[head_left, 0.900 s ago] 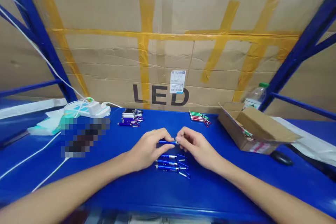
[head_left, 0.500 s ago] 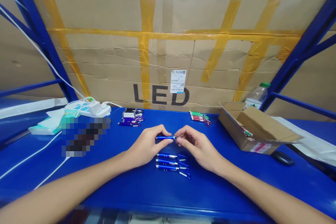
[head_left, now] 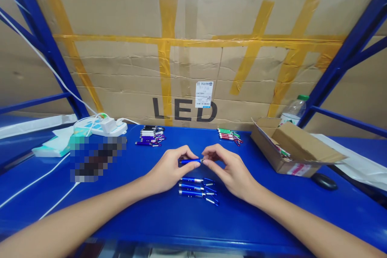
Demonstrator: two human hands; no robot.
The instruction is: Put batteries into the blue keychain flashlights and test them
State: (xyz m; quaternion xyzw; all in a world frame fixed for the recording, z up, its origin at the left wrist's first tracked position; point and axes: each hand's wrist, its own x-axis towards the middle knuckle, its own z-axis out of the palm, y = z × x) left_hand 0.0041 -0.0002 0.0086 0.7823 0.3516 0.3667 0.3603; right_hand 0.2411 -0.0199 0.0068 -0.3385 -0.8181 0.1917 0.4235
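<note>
One blue penlight was held above the bench, its long axis roughly parallel to the front edge; the left hand had thumb and fingers closed on its barrel, the right hand pinched its right end, neither nearer.

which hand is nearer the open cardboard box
Right. The right hand is left of the open cardboard box, not touching it; the left hand, gripping the blue tube, is farther left.

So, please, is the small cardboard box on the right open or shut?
The small cardboard box is open: its flap is spread outward, and some items show inside.
</note>
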